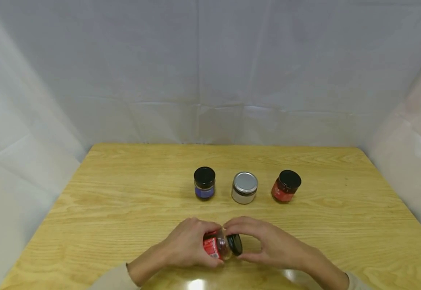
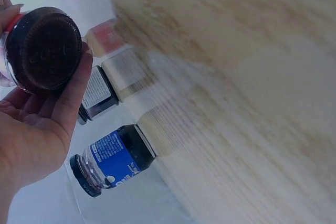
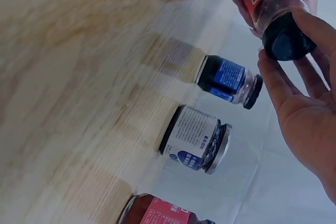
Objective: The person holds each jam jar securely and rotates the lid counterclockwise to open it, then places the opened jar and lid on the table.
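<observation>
Silver-lidded jar [image 1: 244, 188]: standing upright on the wooden table [image 1: 123, 193], a white label round its body.
Held jar [image 1: 211, 247]: you have it on the near side of the silver-lidded jar and a little to the left of it, tipped over sideways, its red label showing and its mouth end toward your right.
Left hand [image 1: 190, 243]: your fingers are curled round the body of the held jar, thumb on the near side, gripping it.
Black lid [image 1: 235, 244]: at the mouth of the held jar, nearer you than the silver-lidded jar; you cannot tell from these views how tightly it sits.
Right hand [image 1: 276, 243]: your thumb and fingers close round the black lid from the right, pinching its rim.
Blue-labelled jar [image 1: 205, 183]: upright, black-capped, just left of the silver-lidded jar.
Other red-labelled jar [image 1: 286, 186]: black-capped too, just right of the silver-lidded jar.
Pale sheet [image 1: 232, 64]: hanging in creases beyond the silver-lidded jar, behind the far table edge.
</observation>
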A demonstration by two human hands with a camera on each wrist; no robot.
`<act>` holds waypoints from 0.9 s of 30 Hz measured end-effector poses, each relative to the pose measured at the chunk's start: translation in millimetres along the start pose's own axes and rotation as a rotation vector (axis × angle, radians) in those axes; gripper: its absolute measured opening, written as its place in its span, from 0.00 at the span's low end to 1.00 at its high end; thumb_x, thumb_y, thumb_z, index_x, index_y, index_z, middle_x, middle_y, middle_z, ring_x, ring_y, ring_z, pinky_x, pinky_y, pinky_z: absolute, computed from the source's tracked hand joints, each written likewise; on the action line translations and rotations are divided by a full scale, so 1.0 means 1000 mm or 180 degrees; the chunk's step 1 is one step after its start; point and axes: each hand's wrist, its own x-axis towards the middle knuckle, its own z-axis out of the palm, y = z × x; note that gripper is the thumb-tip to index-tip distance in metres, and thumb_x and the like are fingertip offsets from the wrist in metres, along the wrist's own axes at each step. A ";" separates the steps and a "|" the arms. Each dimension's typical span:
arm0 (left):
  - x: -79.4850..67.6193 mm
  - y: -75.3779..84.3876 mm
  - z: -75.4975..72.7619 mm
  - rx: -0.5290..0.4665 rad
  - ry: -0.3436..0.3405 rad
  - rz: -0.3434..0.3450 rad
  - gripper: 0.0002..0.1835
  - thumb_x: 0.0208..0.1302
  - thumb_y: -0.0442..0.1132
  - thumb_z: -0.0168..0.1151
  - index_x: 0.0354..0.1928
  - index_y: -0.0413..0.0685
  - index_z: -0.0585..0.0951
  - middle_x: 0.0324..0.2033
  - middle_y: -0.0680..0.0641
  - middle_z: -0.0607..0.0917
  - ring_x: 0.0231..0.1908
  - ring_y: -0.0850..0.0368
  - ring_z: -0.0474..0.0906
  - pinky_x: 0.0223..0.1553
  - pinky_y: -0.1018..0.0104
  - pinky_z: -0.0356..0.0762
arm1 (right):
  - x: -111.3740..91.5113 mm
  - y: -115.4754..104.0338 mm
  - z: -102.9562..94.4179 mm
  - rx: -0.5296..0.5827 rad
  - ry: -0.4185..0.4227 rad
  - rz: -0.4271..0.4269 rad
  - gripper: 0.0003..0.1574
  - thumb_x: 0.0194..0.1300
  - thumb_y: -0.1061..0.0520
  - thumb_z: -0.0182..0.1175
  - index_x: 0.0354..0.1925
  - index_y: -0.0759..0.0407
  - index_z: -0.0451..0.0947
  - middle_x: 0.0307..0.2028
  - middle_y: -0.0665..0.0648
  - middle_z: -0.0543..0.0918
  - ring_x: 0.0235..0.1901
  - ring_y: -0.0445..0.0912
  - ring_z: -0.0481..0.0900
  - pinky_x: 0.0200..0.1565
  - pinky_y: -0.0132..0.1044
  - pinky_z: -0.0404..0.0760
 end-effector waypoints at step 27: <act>0.002 0.000 0.000 0.0089 -0.0001 -0.0012 0.25 0.40 0.57 0.73 0.42 0.58 0.81 0.24 0.68 0.75 0.22 0.72 0.70 0.23 0.75 0.67 | 0.004 -0.001 0.001 0.0533 -0.0026 0.0643 0.31 0.58 0.46 0.68 0.59 0.44 0.72 0.54 0.42 0.75 0.53 0.40 0.74 0.53 0.36 0.74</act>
